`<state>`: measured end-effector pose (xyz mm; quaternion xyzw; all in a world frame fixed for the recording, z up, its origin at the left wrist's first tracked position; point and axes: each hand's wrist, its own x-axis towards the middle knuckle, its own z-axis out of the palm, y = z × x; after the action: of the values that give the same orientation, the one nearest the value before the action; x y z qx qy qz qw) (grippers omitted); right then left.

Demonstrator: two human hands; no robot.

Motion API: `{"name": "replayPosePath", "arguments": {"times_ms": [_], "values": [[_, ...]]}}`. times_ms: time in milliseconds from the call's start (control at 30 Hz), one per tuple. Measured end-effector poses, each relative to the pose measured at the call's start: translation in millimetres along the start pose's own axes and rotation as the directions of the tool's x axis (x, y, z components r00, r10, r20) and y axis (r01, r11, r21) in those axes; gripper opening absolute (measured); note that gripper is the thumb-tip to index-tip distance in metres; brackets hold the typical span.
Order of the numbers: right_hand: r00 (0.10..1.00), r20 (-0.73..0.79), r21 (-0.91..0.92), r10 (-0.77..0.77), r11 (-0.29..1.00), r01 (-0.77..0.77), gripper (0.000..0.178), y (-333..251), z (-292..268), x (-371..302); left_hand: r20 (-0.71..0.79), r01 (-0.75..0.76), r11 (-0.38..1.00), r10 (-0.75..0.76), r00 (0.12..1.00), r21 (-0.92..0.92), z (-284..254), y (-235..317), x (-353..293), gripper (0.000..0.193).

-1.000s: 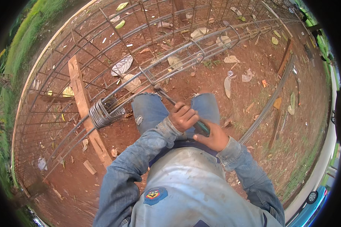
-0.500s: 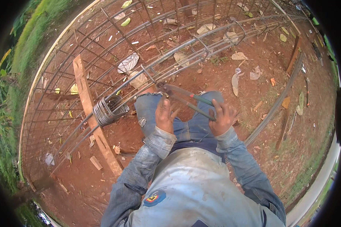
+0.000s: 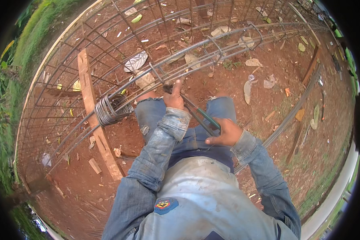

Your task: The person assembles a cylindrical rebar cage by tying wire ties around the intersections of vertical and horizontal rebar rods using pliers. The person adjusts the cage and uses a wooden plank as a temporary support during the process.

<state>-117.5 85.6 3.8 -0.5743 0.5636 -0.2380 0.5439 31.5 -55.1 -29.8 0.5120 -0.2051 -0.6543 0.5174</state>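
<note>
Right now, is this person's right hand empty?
No, the right hand holds a long-handled tool near the ends of its handles.

Looking at loads of bare grey metal: slight shine on the long bars (image 3: 180, 53), duller on the bundled rings (image 3: 108, 112). Rough matt wood for the plank (image 3: 107, 150), smooth plastic-looking green on the tool handle (image 3: 209, 118), faded scruffy denim for the jeans (image 3: 225, 109).

The left hand (image 3: 175, 98) partly hides the pincer head (image 3: 167, 87) behind its fingers, beyond which the steel mesh (image 3: 127, 22) is cut off above.
</note>
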Motion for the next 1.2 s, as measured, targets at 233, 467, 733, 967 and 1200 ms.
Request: {"name": "replayPosePath", "arguments": {"times_ms": [233,467,733,967,1200], "values": [[0.976,-0.177,-0.145,0.13,0.977,-0.157,0.029,-1.0,18.6,12.5,0.483,0.309,0.904,-0.138,0.865,-0.295,-26.9,3.3,1.3,0.025],[0.734,-0.628,-0.605,-0.259,0.756,-0.251,0.036,17.6,29.4,21.5,0.757,0.451,0.848,-0.096,0.646,-0.277,-36.5,-1.9,11.3,0.045],[0.717,-0.652,-0.61,-0.247,0.733,-0.302,0.043,-9.7,45.8,3.9,0.399,0.0,1.0,-0.007,0.917,0.02,-43.2,-4.0,-17.9,0.043],[0.732,-0.63,-0.623,-0.259,0.731,-0.278,0.059,-42.5,53.0,-12.3,0.006,0.208,0.974,-0.21,0.978,0.085,9.4,19.3,-25.0,0.022],[0.987,0.022,0.198,0.159,0.967,-0.16,0.061,-33.1,19.9,-5.5,0.353,0.339,0.894,-0.229,0.907,-0.292,-19.2,10.5,-15.6,0.018]]}}
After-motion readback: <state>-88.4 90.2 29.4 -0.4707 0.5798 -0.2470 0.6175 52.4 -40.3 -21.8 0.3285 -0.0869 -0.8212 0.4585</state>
